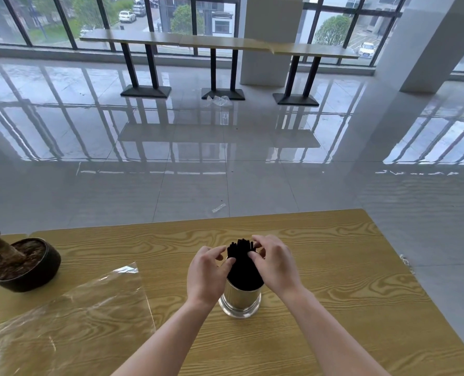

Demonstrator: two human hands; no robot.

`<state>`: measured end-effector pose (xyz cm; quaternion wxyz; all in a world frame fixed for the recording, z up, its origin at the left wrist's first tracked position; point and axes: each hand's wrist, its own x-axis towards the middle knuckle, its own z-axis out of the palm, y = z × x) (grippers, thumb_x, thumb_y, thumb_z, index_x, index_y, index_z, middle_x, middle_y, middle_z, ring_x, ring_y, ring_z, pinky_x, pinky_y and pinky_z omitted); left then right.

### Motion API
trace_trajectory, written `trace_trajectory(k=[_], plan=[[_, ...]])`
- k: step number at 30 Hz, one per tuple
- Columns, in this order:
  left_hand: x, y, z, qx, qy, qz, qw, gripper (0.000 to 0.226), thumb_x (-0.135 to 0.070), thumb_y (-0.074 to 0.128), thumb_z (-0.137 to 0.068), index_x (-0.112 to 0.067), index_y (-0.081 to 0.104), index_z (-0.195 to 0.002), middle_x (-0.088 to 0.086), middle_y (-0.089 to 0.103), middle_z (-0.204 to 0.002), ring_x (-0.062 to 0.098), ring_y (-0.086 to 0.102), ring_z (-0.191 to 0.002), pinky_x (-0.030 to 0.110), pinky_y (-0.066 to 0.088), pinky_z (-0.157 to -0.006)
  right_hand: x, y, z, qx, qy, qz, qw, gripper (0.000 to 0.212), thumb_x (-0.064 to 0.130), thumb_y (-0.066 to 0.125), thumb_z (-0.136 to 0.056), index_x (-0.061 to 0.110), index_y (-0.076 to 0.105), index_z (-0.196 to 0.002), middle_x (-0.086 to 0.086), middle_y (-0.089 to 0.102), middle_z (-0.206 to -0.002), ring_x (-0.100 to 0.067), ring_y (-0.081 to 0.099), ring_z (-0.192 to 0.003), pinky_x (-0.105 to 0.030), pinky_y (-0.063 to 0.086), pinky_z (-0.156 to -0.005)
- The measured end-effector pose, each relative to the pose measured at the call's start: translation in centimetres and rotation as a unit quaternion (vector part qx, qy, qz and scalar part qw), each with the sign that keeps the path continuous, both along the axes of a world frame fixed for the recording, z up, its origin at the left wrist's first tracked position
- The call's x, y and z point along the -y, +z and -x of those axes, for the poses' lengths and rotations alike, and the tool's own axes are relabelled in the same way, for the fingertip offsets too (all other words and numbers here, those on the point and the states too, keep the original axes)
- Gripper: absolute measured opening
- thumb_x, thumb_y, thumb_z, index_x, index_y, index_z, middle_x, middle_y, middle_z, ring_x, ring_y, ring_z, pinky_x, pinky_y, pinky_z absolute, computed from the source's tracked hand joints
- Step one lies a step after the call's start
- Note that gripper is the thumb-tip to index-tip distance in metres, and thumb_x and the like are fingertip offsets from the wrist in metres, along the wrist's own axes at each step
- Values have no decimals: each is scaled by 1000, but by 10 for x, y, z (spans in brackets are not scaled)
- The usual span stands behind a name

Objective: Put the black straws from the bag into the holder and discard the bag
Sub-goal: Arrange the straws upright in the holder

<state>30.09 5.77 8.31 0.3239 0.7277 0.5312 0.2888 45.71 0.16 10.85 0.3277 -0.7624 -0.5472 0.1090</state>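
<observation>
Now | left hand [205, 272], right hand [275, 263] pinch straws [241, 249] in holder [240, 299] | far from table [334, 253] edges | bag [76, 316] left

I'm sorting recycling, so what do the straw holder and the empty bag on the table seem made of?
Holder: likely polished metal, perhaps stainless steel; its mirror-like wall shows bright reflections. Bag: thin clear plastic film, glossy; the table shows through its creased sheet.
</observation>
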Motion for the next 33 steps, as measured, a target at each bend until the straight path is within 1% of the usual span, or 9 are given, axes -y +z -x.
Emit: trace_trajectory(k=[5, 9, 14, 18, 20, 25, 27, 30, 33], plan=[[-4, 2, -2, -4, -6, 10, 1000, 33, -33, 74, -89, -24, 72, -120, -7, 59, -90, 4, 53, -75, 12, 35, -64, -1, -2, 3, 7, 19, 7, 1000, 44, 13, 74, -87, 13, 64, -130, -4, 70, -114, -17, 66, -103, -20, 47, -86], [-4, 2, -7, 1, -22, 13, 1000, 20, -31, 72, -90, -28, 77, -109, -9, 56, -84, 3, 52, -73, 15, 34, -60, -1, -1, 3, 13, 45, 11, 999, 40, 11, 71, -87, 18, 65, -126, -2, 71, -112, -17, 65, -102, -25, 51, -88], [-3, 0, -2, -8, -10, 14, 1000, 45, -35, 75, -86, -23, 66, -129, -6, 59, -91, 9, 56, -81, 16, 38, -68, -1, 0, -7, 10, 30, 17, 999, 49, 14, 76, -86, 17, 62, -133, 1, 68, -108, -9, 61, -88, -25, 53, -84], [0, 4, -4, -28, -56, -29, 998, 68, -36, 73, -87, -43, 41, -147, -11, 55, -98, 9, 55, -90, 26, 48, -74, -4, 1, -4, 19, 48, 21, 998, 48, 13, 74, -86, 20, 62, -132, 0, 68, -114, -14, 64, -99, -28, 52, -90], [0, 7, -7, -77, -99, -80, 989, 64, -38, 66, -91, -48, 37, -147, -12, 52, -100, 9, 54, -93, 26, 49, -70, -5, 1, -2, 21, 51, 20, 998, 45, 11, 72, -87, 22, 63, -129, 0, 69, -115, -16, 64, -104, -26, 50, -90], [-3, 5, -8, -156, -130, -152, 967, 55, -38, 61, -94, -36, 43, -147, -10, 59, -104, 14, 58, -98, 34, 57, -66, -4, 0, -2, 12, 23, 8, 1000, 41, 13, 75, -84, 19, 65, -123, 1, 74, -108, -15, 68, -97, -19, 47, -82], [-4, 4, -7, -135, -125, -139, 973, 52, -36, 62, -93, -35, 48, -144, -11, 60, -105, 13, 59, -97, 31, 55, -68, -3, -2, -4, 18, 17, 3, 1000, 36, 14, 77, -83, 20, 68, -117, 3, 75, -103, -13, 68, -93, -14, 44, -78], [-5, 6, -7, -37, -96, -73, 992, 42, -30, 64, -93, -36, 59, -134, -13, 63, -107, 10, 60, -94, 21, 44, -74, -2, -4, -2, 22, 29, 8, 999, 30, 16, 76, -84, 20, 72, -113, 4, 75, -104, -12, 68, -95, -16, 47, -81], [-6, 9, -10, 35, -75, -40, 996, 33, -21, 68, -91, -32, 69, -122, -13, 67, -103, 6, 61, -90, 13, 41, -77, -5, -2, -1, 17, 17, 6, 1000, 30, 14, 75, -84, 18, 73, -114, 3, 76, -104, -13, 70, -94, -15, 47, -80]])
